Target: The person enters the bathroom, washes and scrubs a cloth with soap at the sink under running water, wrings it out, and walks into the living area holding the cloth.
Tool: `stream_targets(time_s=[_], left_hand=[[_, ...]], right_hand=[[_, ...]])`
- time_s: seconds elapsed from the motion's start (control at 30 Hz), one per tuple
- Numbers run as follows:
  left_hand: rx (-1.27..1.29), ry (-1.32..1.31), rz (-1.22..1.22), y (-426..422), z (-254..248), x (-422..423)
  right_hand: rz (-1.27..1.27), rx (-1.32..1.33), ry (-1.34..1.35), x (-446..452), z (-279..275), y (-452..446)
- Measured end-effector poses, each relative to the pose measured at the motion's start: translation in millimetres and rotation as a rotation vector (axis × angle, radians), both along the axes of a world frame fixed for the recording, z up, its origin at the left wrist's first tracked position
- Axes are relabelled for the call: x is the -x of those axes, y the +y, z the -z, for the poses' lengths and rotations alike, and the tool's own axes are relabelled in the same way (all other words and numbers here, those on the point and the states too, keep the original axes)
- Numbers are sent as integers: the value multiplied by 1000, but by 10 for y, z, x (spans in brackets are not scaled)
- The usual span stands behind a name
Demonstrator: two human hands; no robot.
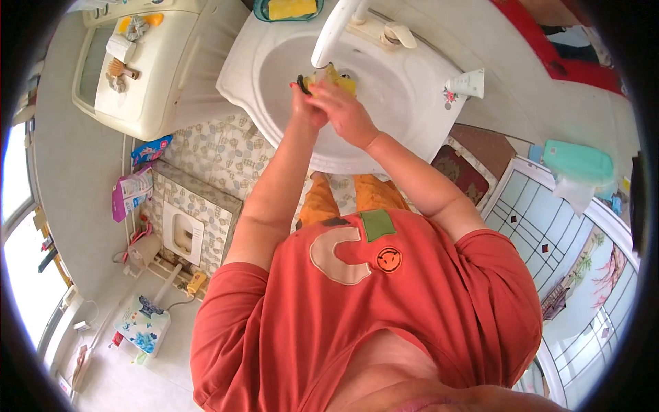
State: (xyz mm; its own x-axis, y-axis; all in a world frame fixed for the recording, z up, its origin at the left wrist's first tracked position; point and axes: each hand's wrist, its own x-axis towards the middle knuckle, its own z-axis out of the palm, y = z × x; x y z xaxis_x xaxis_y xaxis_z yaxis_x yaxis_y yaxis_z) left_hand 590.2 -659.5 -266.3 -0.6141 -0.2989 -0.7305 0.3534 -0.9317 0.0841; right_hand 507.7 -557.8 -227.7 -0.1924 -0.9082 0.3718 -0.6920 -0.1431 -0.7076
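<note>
Both hands are close together over the white washbasin (398, 103), under the white tap (332, 34). My left hand (307, 110) is closed on a soft-looking yellow and dark piece (335, 77), whose exact kind I cannot make out. Across it lies my right hand (350, 118), its fingers pressed over the left fingers and against the same piece. The fingers hide part of it. Some yellow shows beyond the fingertips, near the drain (347, 75), and a dark edge sticks out on the left.
Behind the basin, a green dish (257, 12) holds a yellow sponge (292, 8). A white tube (468, 84) stands on the right rim. At left, a washing machine (154, 103) carries a brush (121, 68). A squat toilet (184, 237) lies lower left; a glass-paneled door (535, 213) is right.
</note>
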Motion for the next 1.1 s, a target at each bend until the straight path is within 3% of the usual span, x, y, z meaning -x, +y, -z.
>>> stream_targets(time_s=[0.1,0.2,0.27,0.37,0.47,0.57,0.63,0.7,0.8,0.93,0.97,1.07,1.1], left_hand=[[138,114,140,-14,-22,134],[73,228,78,-24,202,201],[107,177,52,-11,85,214],[201,112,-41,-10,126,202],[219,1,-56,-25,92,182],[251,-61,-80,-18,103,172],[292,-54,-111,-2,90,182],[329,-25,-145,50,7,208],[246,-25,-78,141,12,198],[611,-278,116,165,-153,90],[922,-459,254,203,-269,74],[2073,-799,506,208,59,-70],[1824,-600,731,190,-83,-108]], right_hand=[[-46,-62,11,32,-334,178],[281,104,342,416,-603,155],[546,38,534,656,-729,83],[614,-236,558,885,-332,139],[590,-244,532,761,-136,340],[566,-138,481,589,-316,427],[453,-209,41,301,3,433],[486,-759,-1371,77,116,257],[352,-385,-1994,-82,304,58],[242,-153,-1992,51,214,24],[118,-90,-2075,41,196,48],[-2,-171,-2023,-1,265,2],[38,-241,-1945,7,363,3]])
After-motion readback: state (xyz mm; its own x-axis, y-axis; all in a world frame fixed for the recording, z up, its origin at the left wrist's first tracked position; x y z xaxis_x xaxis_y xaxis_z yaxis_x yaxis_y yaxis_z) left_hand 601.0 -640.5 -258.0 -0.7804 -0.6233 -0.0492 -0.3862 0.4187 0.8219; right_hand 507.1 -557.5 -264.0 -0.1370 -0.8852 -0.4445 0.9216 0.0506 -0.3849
